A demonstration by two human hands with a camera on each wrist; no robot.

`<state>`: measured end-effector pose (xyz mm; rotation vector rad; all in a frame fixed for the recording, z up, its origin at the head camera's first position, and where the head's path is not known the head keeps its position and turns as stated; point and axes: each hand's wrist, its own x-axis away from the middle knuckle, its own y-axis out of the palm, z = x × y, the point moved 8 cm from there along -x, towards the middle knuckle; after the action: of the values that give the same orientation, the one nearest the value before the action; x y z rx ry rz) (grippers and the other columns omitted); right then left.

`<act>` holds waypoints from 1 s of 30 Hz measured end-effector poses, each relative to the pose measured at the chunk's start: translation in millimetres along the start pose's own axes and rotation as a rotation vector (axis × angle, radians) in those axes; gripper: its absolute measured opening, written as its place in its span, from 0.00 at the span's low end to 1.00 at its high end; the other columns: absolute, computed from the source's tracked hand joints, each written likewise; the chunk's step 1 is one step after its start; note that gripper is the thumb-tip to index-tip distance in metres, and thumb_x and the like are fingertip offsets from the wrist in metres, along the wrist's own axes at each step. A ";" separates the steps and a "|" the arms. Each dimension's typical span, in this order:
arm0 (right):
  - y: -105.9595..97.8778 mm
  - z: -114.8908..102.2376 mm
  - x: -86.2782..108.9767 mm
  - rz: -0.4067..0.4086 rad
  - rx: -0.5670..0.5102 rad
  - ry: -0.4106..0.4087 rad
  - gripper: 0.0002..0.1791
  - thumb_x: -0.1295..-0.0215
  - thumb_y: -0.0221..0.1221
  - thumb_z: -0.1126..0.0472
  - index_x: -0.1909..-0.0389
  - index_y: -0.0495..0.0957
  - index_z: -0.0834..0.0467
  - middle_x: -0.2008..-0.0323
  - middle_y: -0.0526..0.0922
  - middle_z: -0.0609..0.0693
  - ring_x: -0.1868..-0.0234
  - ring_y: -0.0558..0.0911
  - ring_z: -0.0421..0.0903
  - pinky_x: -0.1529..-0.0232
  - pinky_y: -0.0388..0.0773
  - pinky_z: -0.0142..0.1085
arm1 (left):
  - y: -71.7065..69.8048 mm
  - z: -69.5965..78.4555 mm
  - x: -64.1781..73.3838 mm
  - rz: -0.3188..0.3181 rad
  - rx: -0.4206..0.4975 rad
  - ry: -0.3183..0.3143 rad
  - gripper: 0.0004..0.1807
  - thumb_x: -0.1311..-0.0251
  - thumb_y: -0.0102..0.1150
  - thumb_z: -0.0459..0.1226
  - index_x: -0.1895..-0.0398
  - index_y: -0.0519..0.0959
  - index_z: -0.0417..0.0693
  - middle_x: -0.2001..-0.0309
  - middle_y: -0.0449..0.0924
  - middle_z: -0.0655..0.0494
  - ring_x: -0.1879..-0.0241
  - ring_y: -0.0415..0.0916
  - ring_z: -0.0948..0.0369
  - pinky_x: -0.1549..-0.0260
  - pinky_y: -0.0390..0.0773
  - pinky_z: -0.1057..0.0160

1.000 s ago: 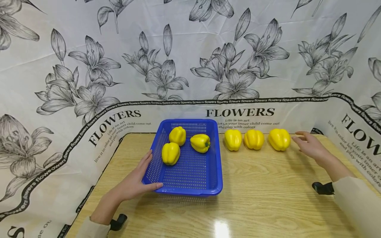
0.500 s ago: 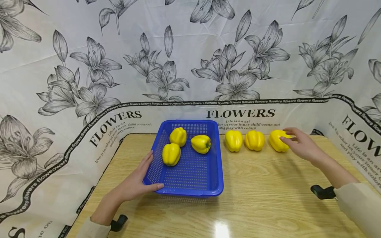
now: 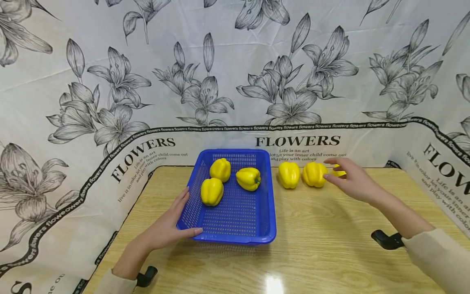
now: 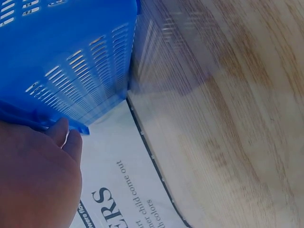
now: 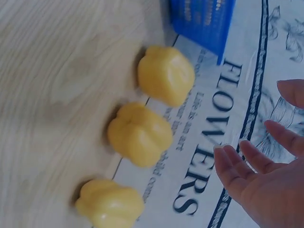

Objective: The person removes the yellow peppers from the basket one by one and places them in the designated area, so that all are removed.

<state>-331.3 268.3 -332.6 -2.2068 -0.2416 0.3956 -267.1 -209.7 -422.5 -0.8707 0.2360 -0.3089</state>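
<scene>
My left hand (image 3: 165,226) holds the near left corner of a blue plastic basket (image 3: 235,216), thumb over the rim and fingers along the outer side; in the left wrist view its fingertips curl at the basket rim (image 4: 42,124). Three yellow bell peppers lie in the basket, one (image 3: 248,179) with its green stem end showing. To its right, three more stand in a row: a left pepper (image 3: 289,174), a middle pepper (image 3: 314,174) and a right pepper (image 3: 338,169), mostly hidden behind my right hand (image 3: 350,179). That hand hovers with fingers spread, holding nothing, its fingertips near the middle pepper.
The wood-grain table (image 3: 315,253) ends at the back against a white cloth (image 3: 220,90) printed with flowers and lettering. Black wrist mounts stick out below both forearms. The basket stands close to the back cloth.
My right hand has moved left from beyond the right pepper, over it, to beside the middle pepper. The left hand, basket and peppers stay in place.
</scene>
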 end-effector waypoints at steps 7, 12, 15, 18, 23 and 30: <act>11.8 -45.6 -6.8 -0.013 -0.031 -0.109 0.27 0.25 0.60 0.59 0.32 0.68 0.67 0.33 0.70 0.68 0.37 0.72 0.71 0.43 0.76 0.63 | 0.4 0.6 -0.1 0.002 -0.004 0.004 0.64 0.43 0.68 0.63 0.15 0.38 0.55 0.16 0.31 0.59 0.19 0.40 0.46 0.28 0.54 0.33; 20.7 -75.3 -13.5 -0.020 -0.027 -0.171 0.26 0.26 0.60 0.59 0.33 0.70 0.66 0.34 0.72 0.66 0.38 0.74 0.68 0.43 0.77 0.62 | 1.4 0.8 0.1 -0.001 -0.005 0.012 0.64 0.43 0.67 0.64 0.15 0.38 0.53 0.16 0.31 0.57 0.19 0.40 0.45 0.29 0.54 0.33; 28.1 -90.5 -18.5 -0.045 -0.041 -0.175 0.27 0.25 0.60 0.57 0.31 0.69 0.64 0.33 0.72 0.64 0.38 0.75 0.65 0.43 0.77 0.61 | 2.0 1.3 0.2 -0.003 -0.004 0.015 0.64 0.43 0.67 0.64 0.15 0.39 0.52 0.16 0.31 0.57 0.19 0.40 0.45 0.29 0.54 0.33; 38.9 -104.7 -26.2 -0.080 -0.069 -0.188 0.28 0.25 0.60 0.57 0.30 0.68 0.63 0.32 0.71 0.63 0.37 0.75 0.65 0.41 0.77 0.60 | 1.6 2.0 0.5 -0.003 -0.002 0.013 0.63 0.43 0.67 0.63 0.16 0.39 0.52 0.16 0.31 0.57 0.19 0.40 0.45 0.28 0.54 0.33; 60.2 -127.0 -40.5 -0.128 -0.126 -0.231 0.28 0.27 0.61 0.58 0.30 0.68 0.63 0.32 0.72 0.62 0.37 0.76 0.62 0.40 0.77 0.57 | -0.4 2.8 1.5 0.001 -0.004 0.010 0.64 0.43 0.67 0.64 0.15 0.39 0.52 0.16 0.31 0.57 0.19 0.40 0.45 0.28 0.53 0.33; 82.4 -160.7 -56.6 -0.173 -0.173 -0.272 0.29 0.27 0.61 0.58 0.30 0.68 0.63 0.31 0.71 0.61 0.38 0.77 0.59 0.41 0.78 0.53 | -1.5 4.6 2.4 0.002 -0.012 0.019 0.64 0.44 0.67 0.65 0.16 0.39 0.51 0.16 0.31 0.56 0.20 0.41 0.44 0.28 0.54 0.34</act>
<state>-322.8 83.4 -292.9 -2.2747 -0.6296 0.5973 -263.6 -208.3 -418.7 -0.8799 0.2567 -0.3146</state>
